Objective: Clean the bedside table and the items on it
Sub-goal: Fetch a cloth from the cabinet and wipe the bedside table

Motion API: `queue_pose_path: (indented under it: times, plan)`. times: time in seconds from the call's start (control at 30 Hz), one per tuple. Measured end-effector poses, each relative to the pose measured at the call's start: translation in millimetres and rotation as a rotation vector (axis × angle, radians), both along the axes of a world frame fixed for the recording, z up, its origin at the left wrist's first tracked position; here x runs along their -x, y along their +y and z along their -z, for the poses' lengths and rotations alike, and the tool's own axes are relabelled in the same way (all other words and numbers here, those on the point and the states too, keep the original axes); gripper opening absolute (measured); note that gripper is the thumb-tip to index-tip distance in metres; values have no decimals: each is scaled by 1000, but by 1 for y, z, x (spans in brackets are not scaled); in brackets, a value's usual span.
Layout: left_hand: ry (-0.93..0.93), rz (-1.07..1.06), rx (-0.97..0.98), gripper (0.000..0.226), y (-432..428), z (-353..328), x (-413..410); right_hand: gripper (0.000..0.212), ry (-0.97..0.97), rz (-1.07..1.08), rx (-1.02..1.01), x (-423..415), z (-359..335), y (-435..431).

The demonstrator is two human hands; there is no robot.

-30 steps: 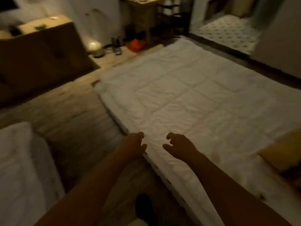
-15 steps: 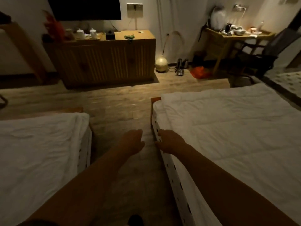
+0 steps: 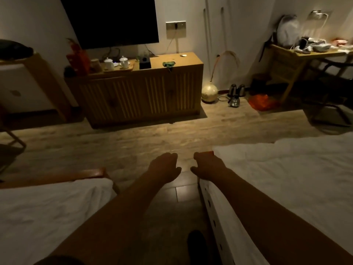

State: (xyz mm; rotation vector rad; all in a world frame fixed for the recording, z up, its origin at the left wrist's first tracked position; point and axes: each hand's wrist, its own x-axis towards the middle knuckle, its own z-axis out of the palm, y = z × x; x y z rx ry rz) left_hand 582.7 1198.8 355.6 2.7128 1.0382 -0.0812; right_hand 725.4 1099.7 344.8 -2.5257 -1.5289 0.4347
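Observation:
No bedside table shows in the head view. My left hand (image 3: 164, 166) and my right hand (image 3: 207, 165) are stretched forward side by side over the floor gap between two beds, at waist height. Both hands hold nothing, and their fingers hang loosely curled. The right hand hovers just by the foot corner of the right bed (image 3: 286, 178).
A left bed (image 3: 47, 211) with white bedding flanks the aisle. Across the wooden floor (image 3: 133, 142) stands a wooden sideboard (image 3: 141, 96) with cups and a black box under a dark TV (image 3: 112, 20). A glowing round lamp (image 3: 209, 92), kettles (image 3: 234, 101), a desk (image 3: 298, 60) stand at the right.
The view has swung from the right bed to facing the sideboard and moved forward. Both hands stayed stretched out in front, holding nothing.

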Motion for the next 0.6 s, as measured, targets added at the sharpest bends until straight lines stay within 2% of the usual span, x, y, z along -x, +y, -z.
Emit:
queue_pose_path:
  times: [0.27, 0.6]
  plan:
    - [-29, -115, 25, 44, 167, -9, -134, 45, 43, -37, -21, -148, -4, 186]
    - [-72, -149, 17, 48, 396, 8, -262, 48, 30, -54, -47, -282, 0, 421]
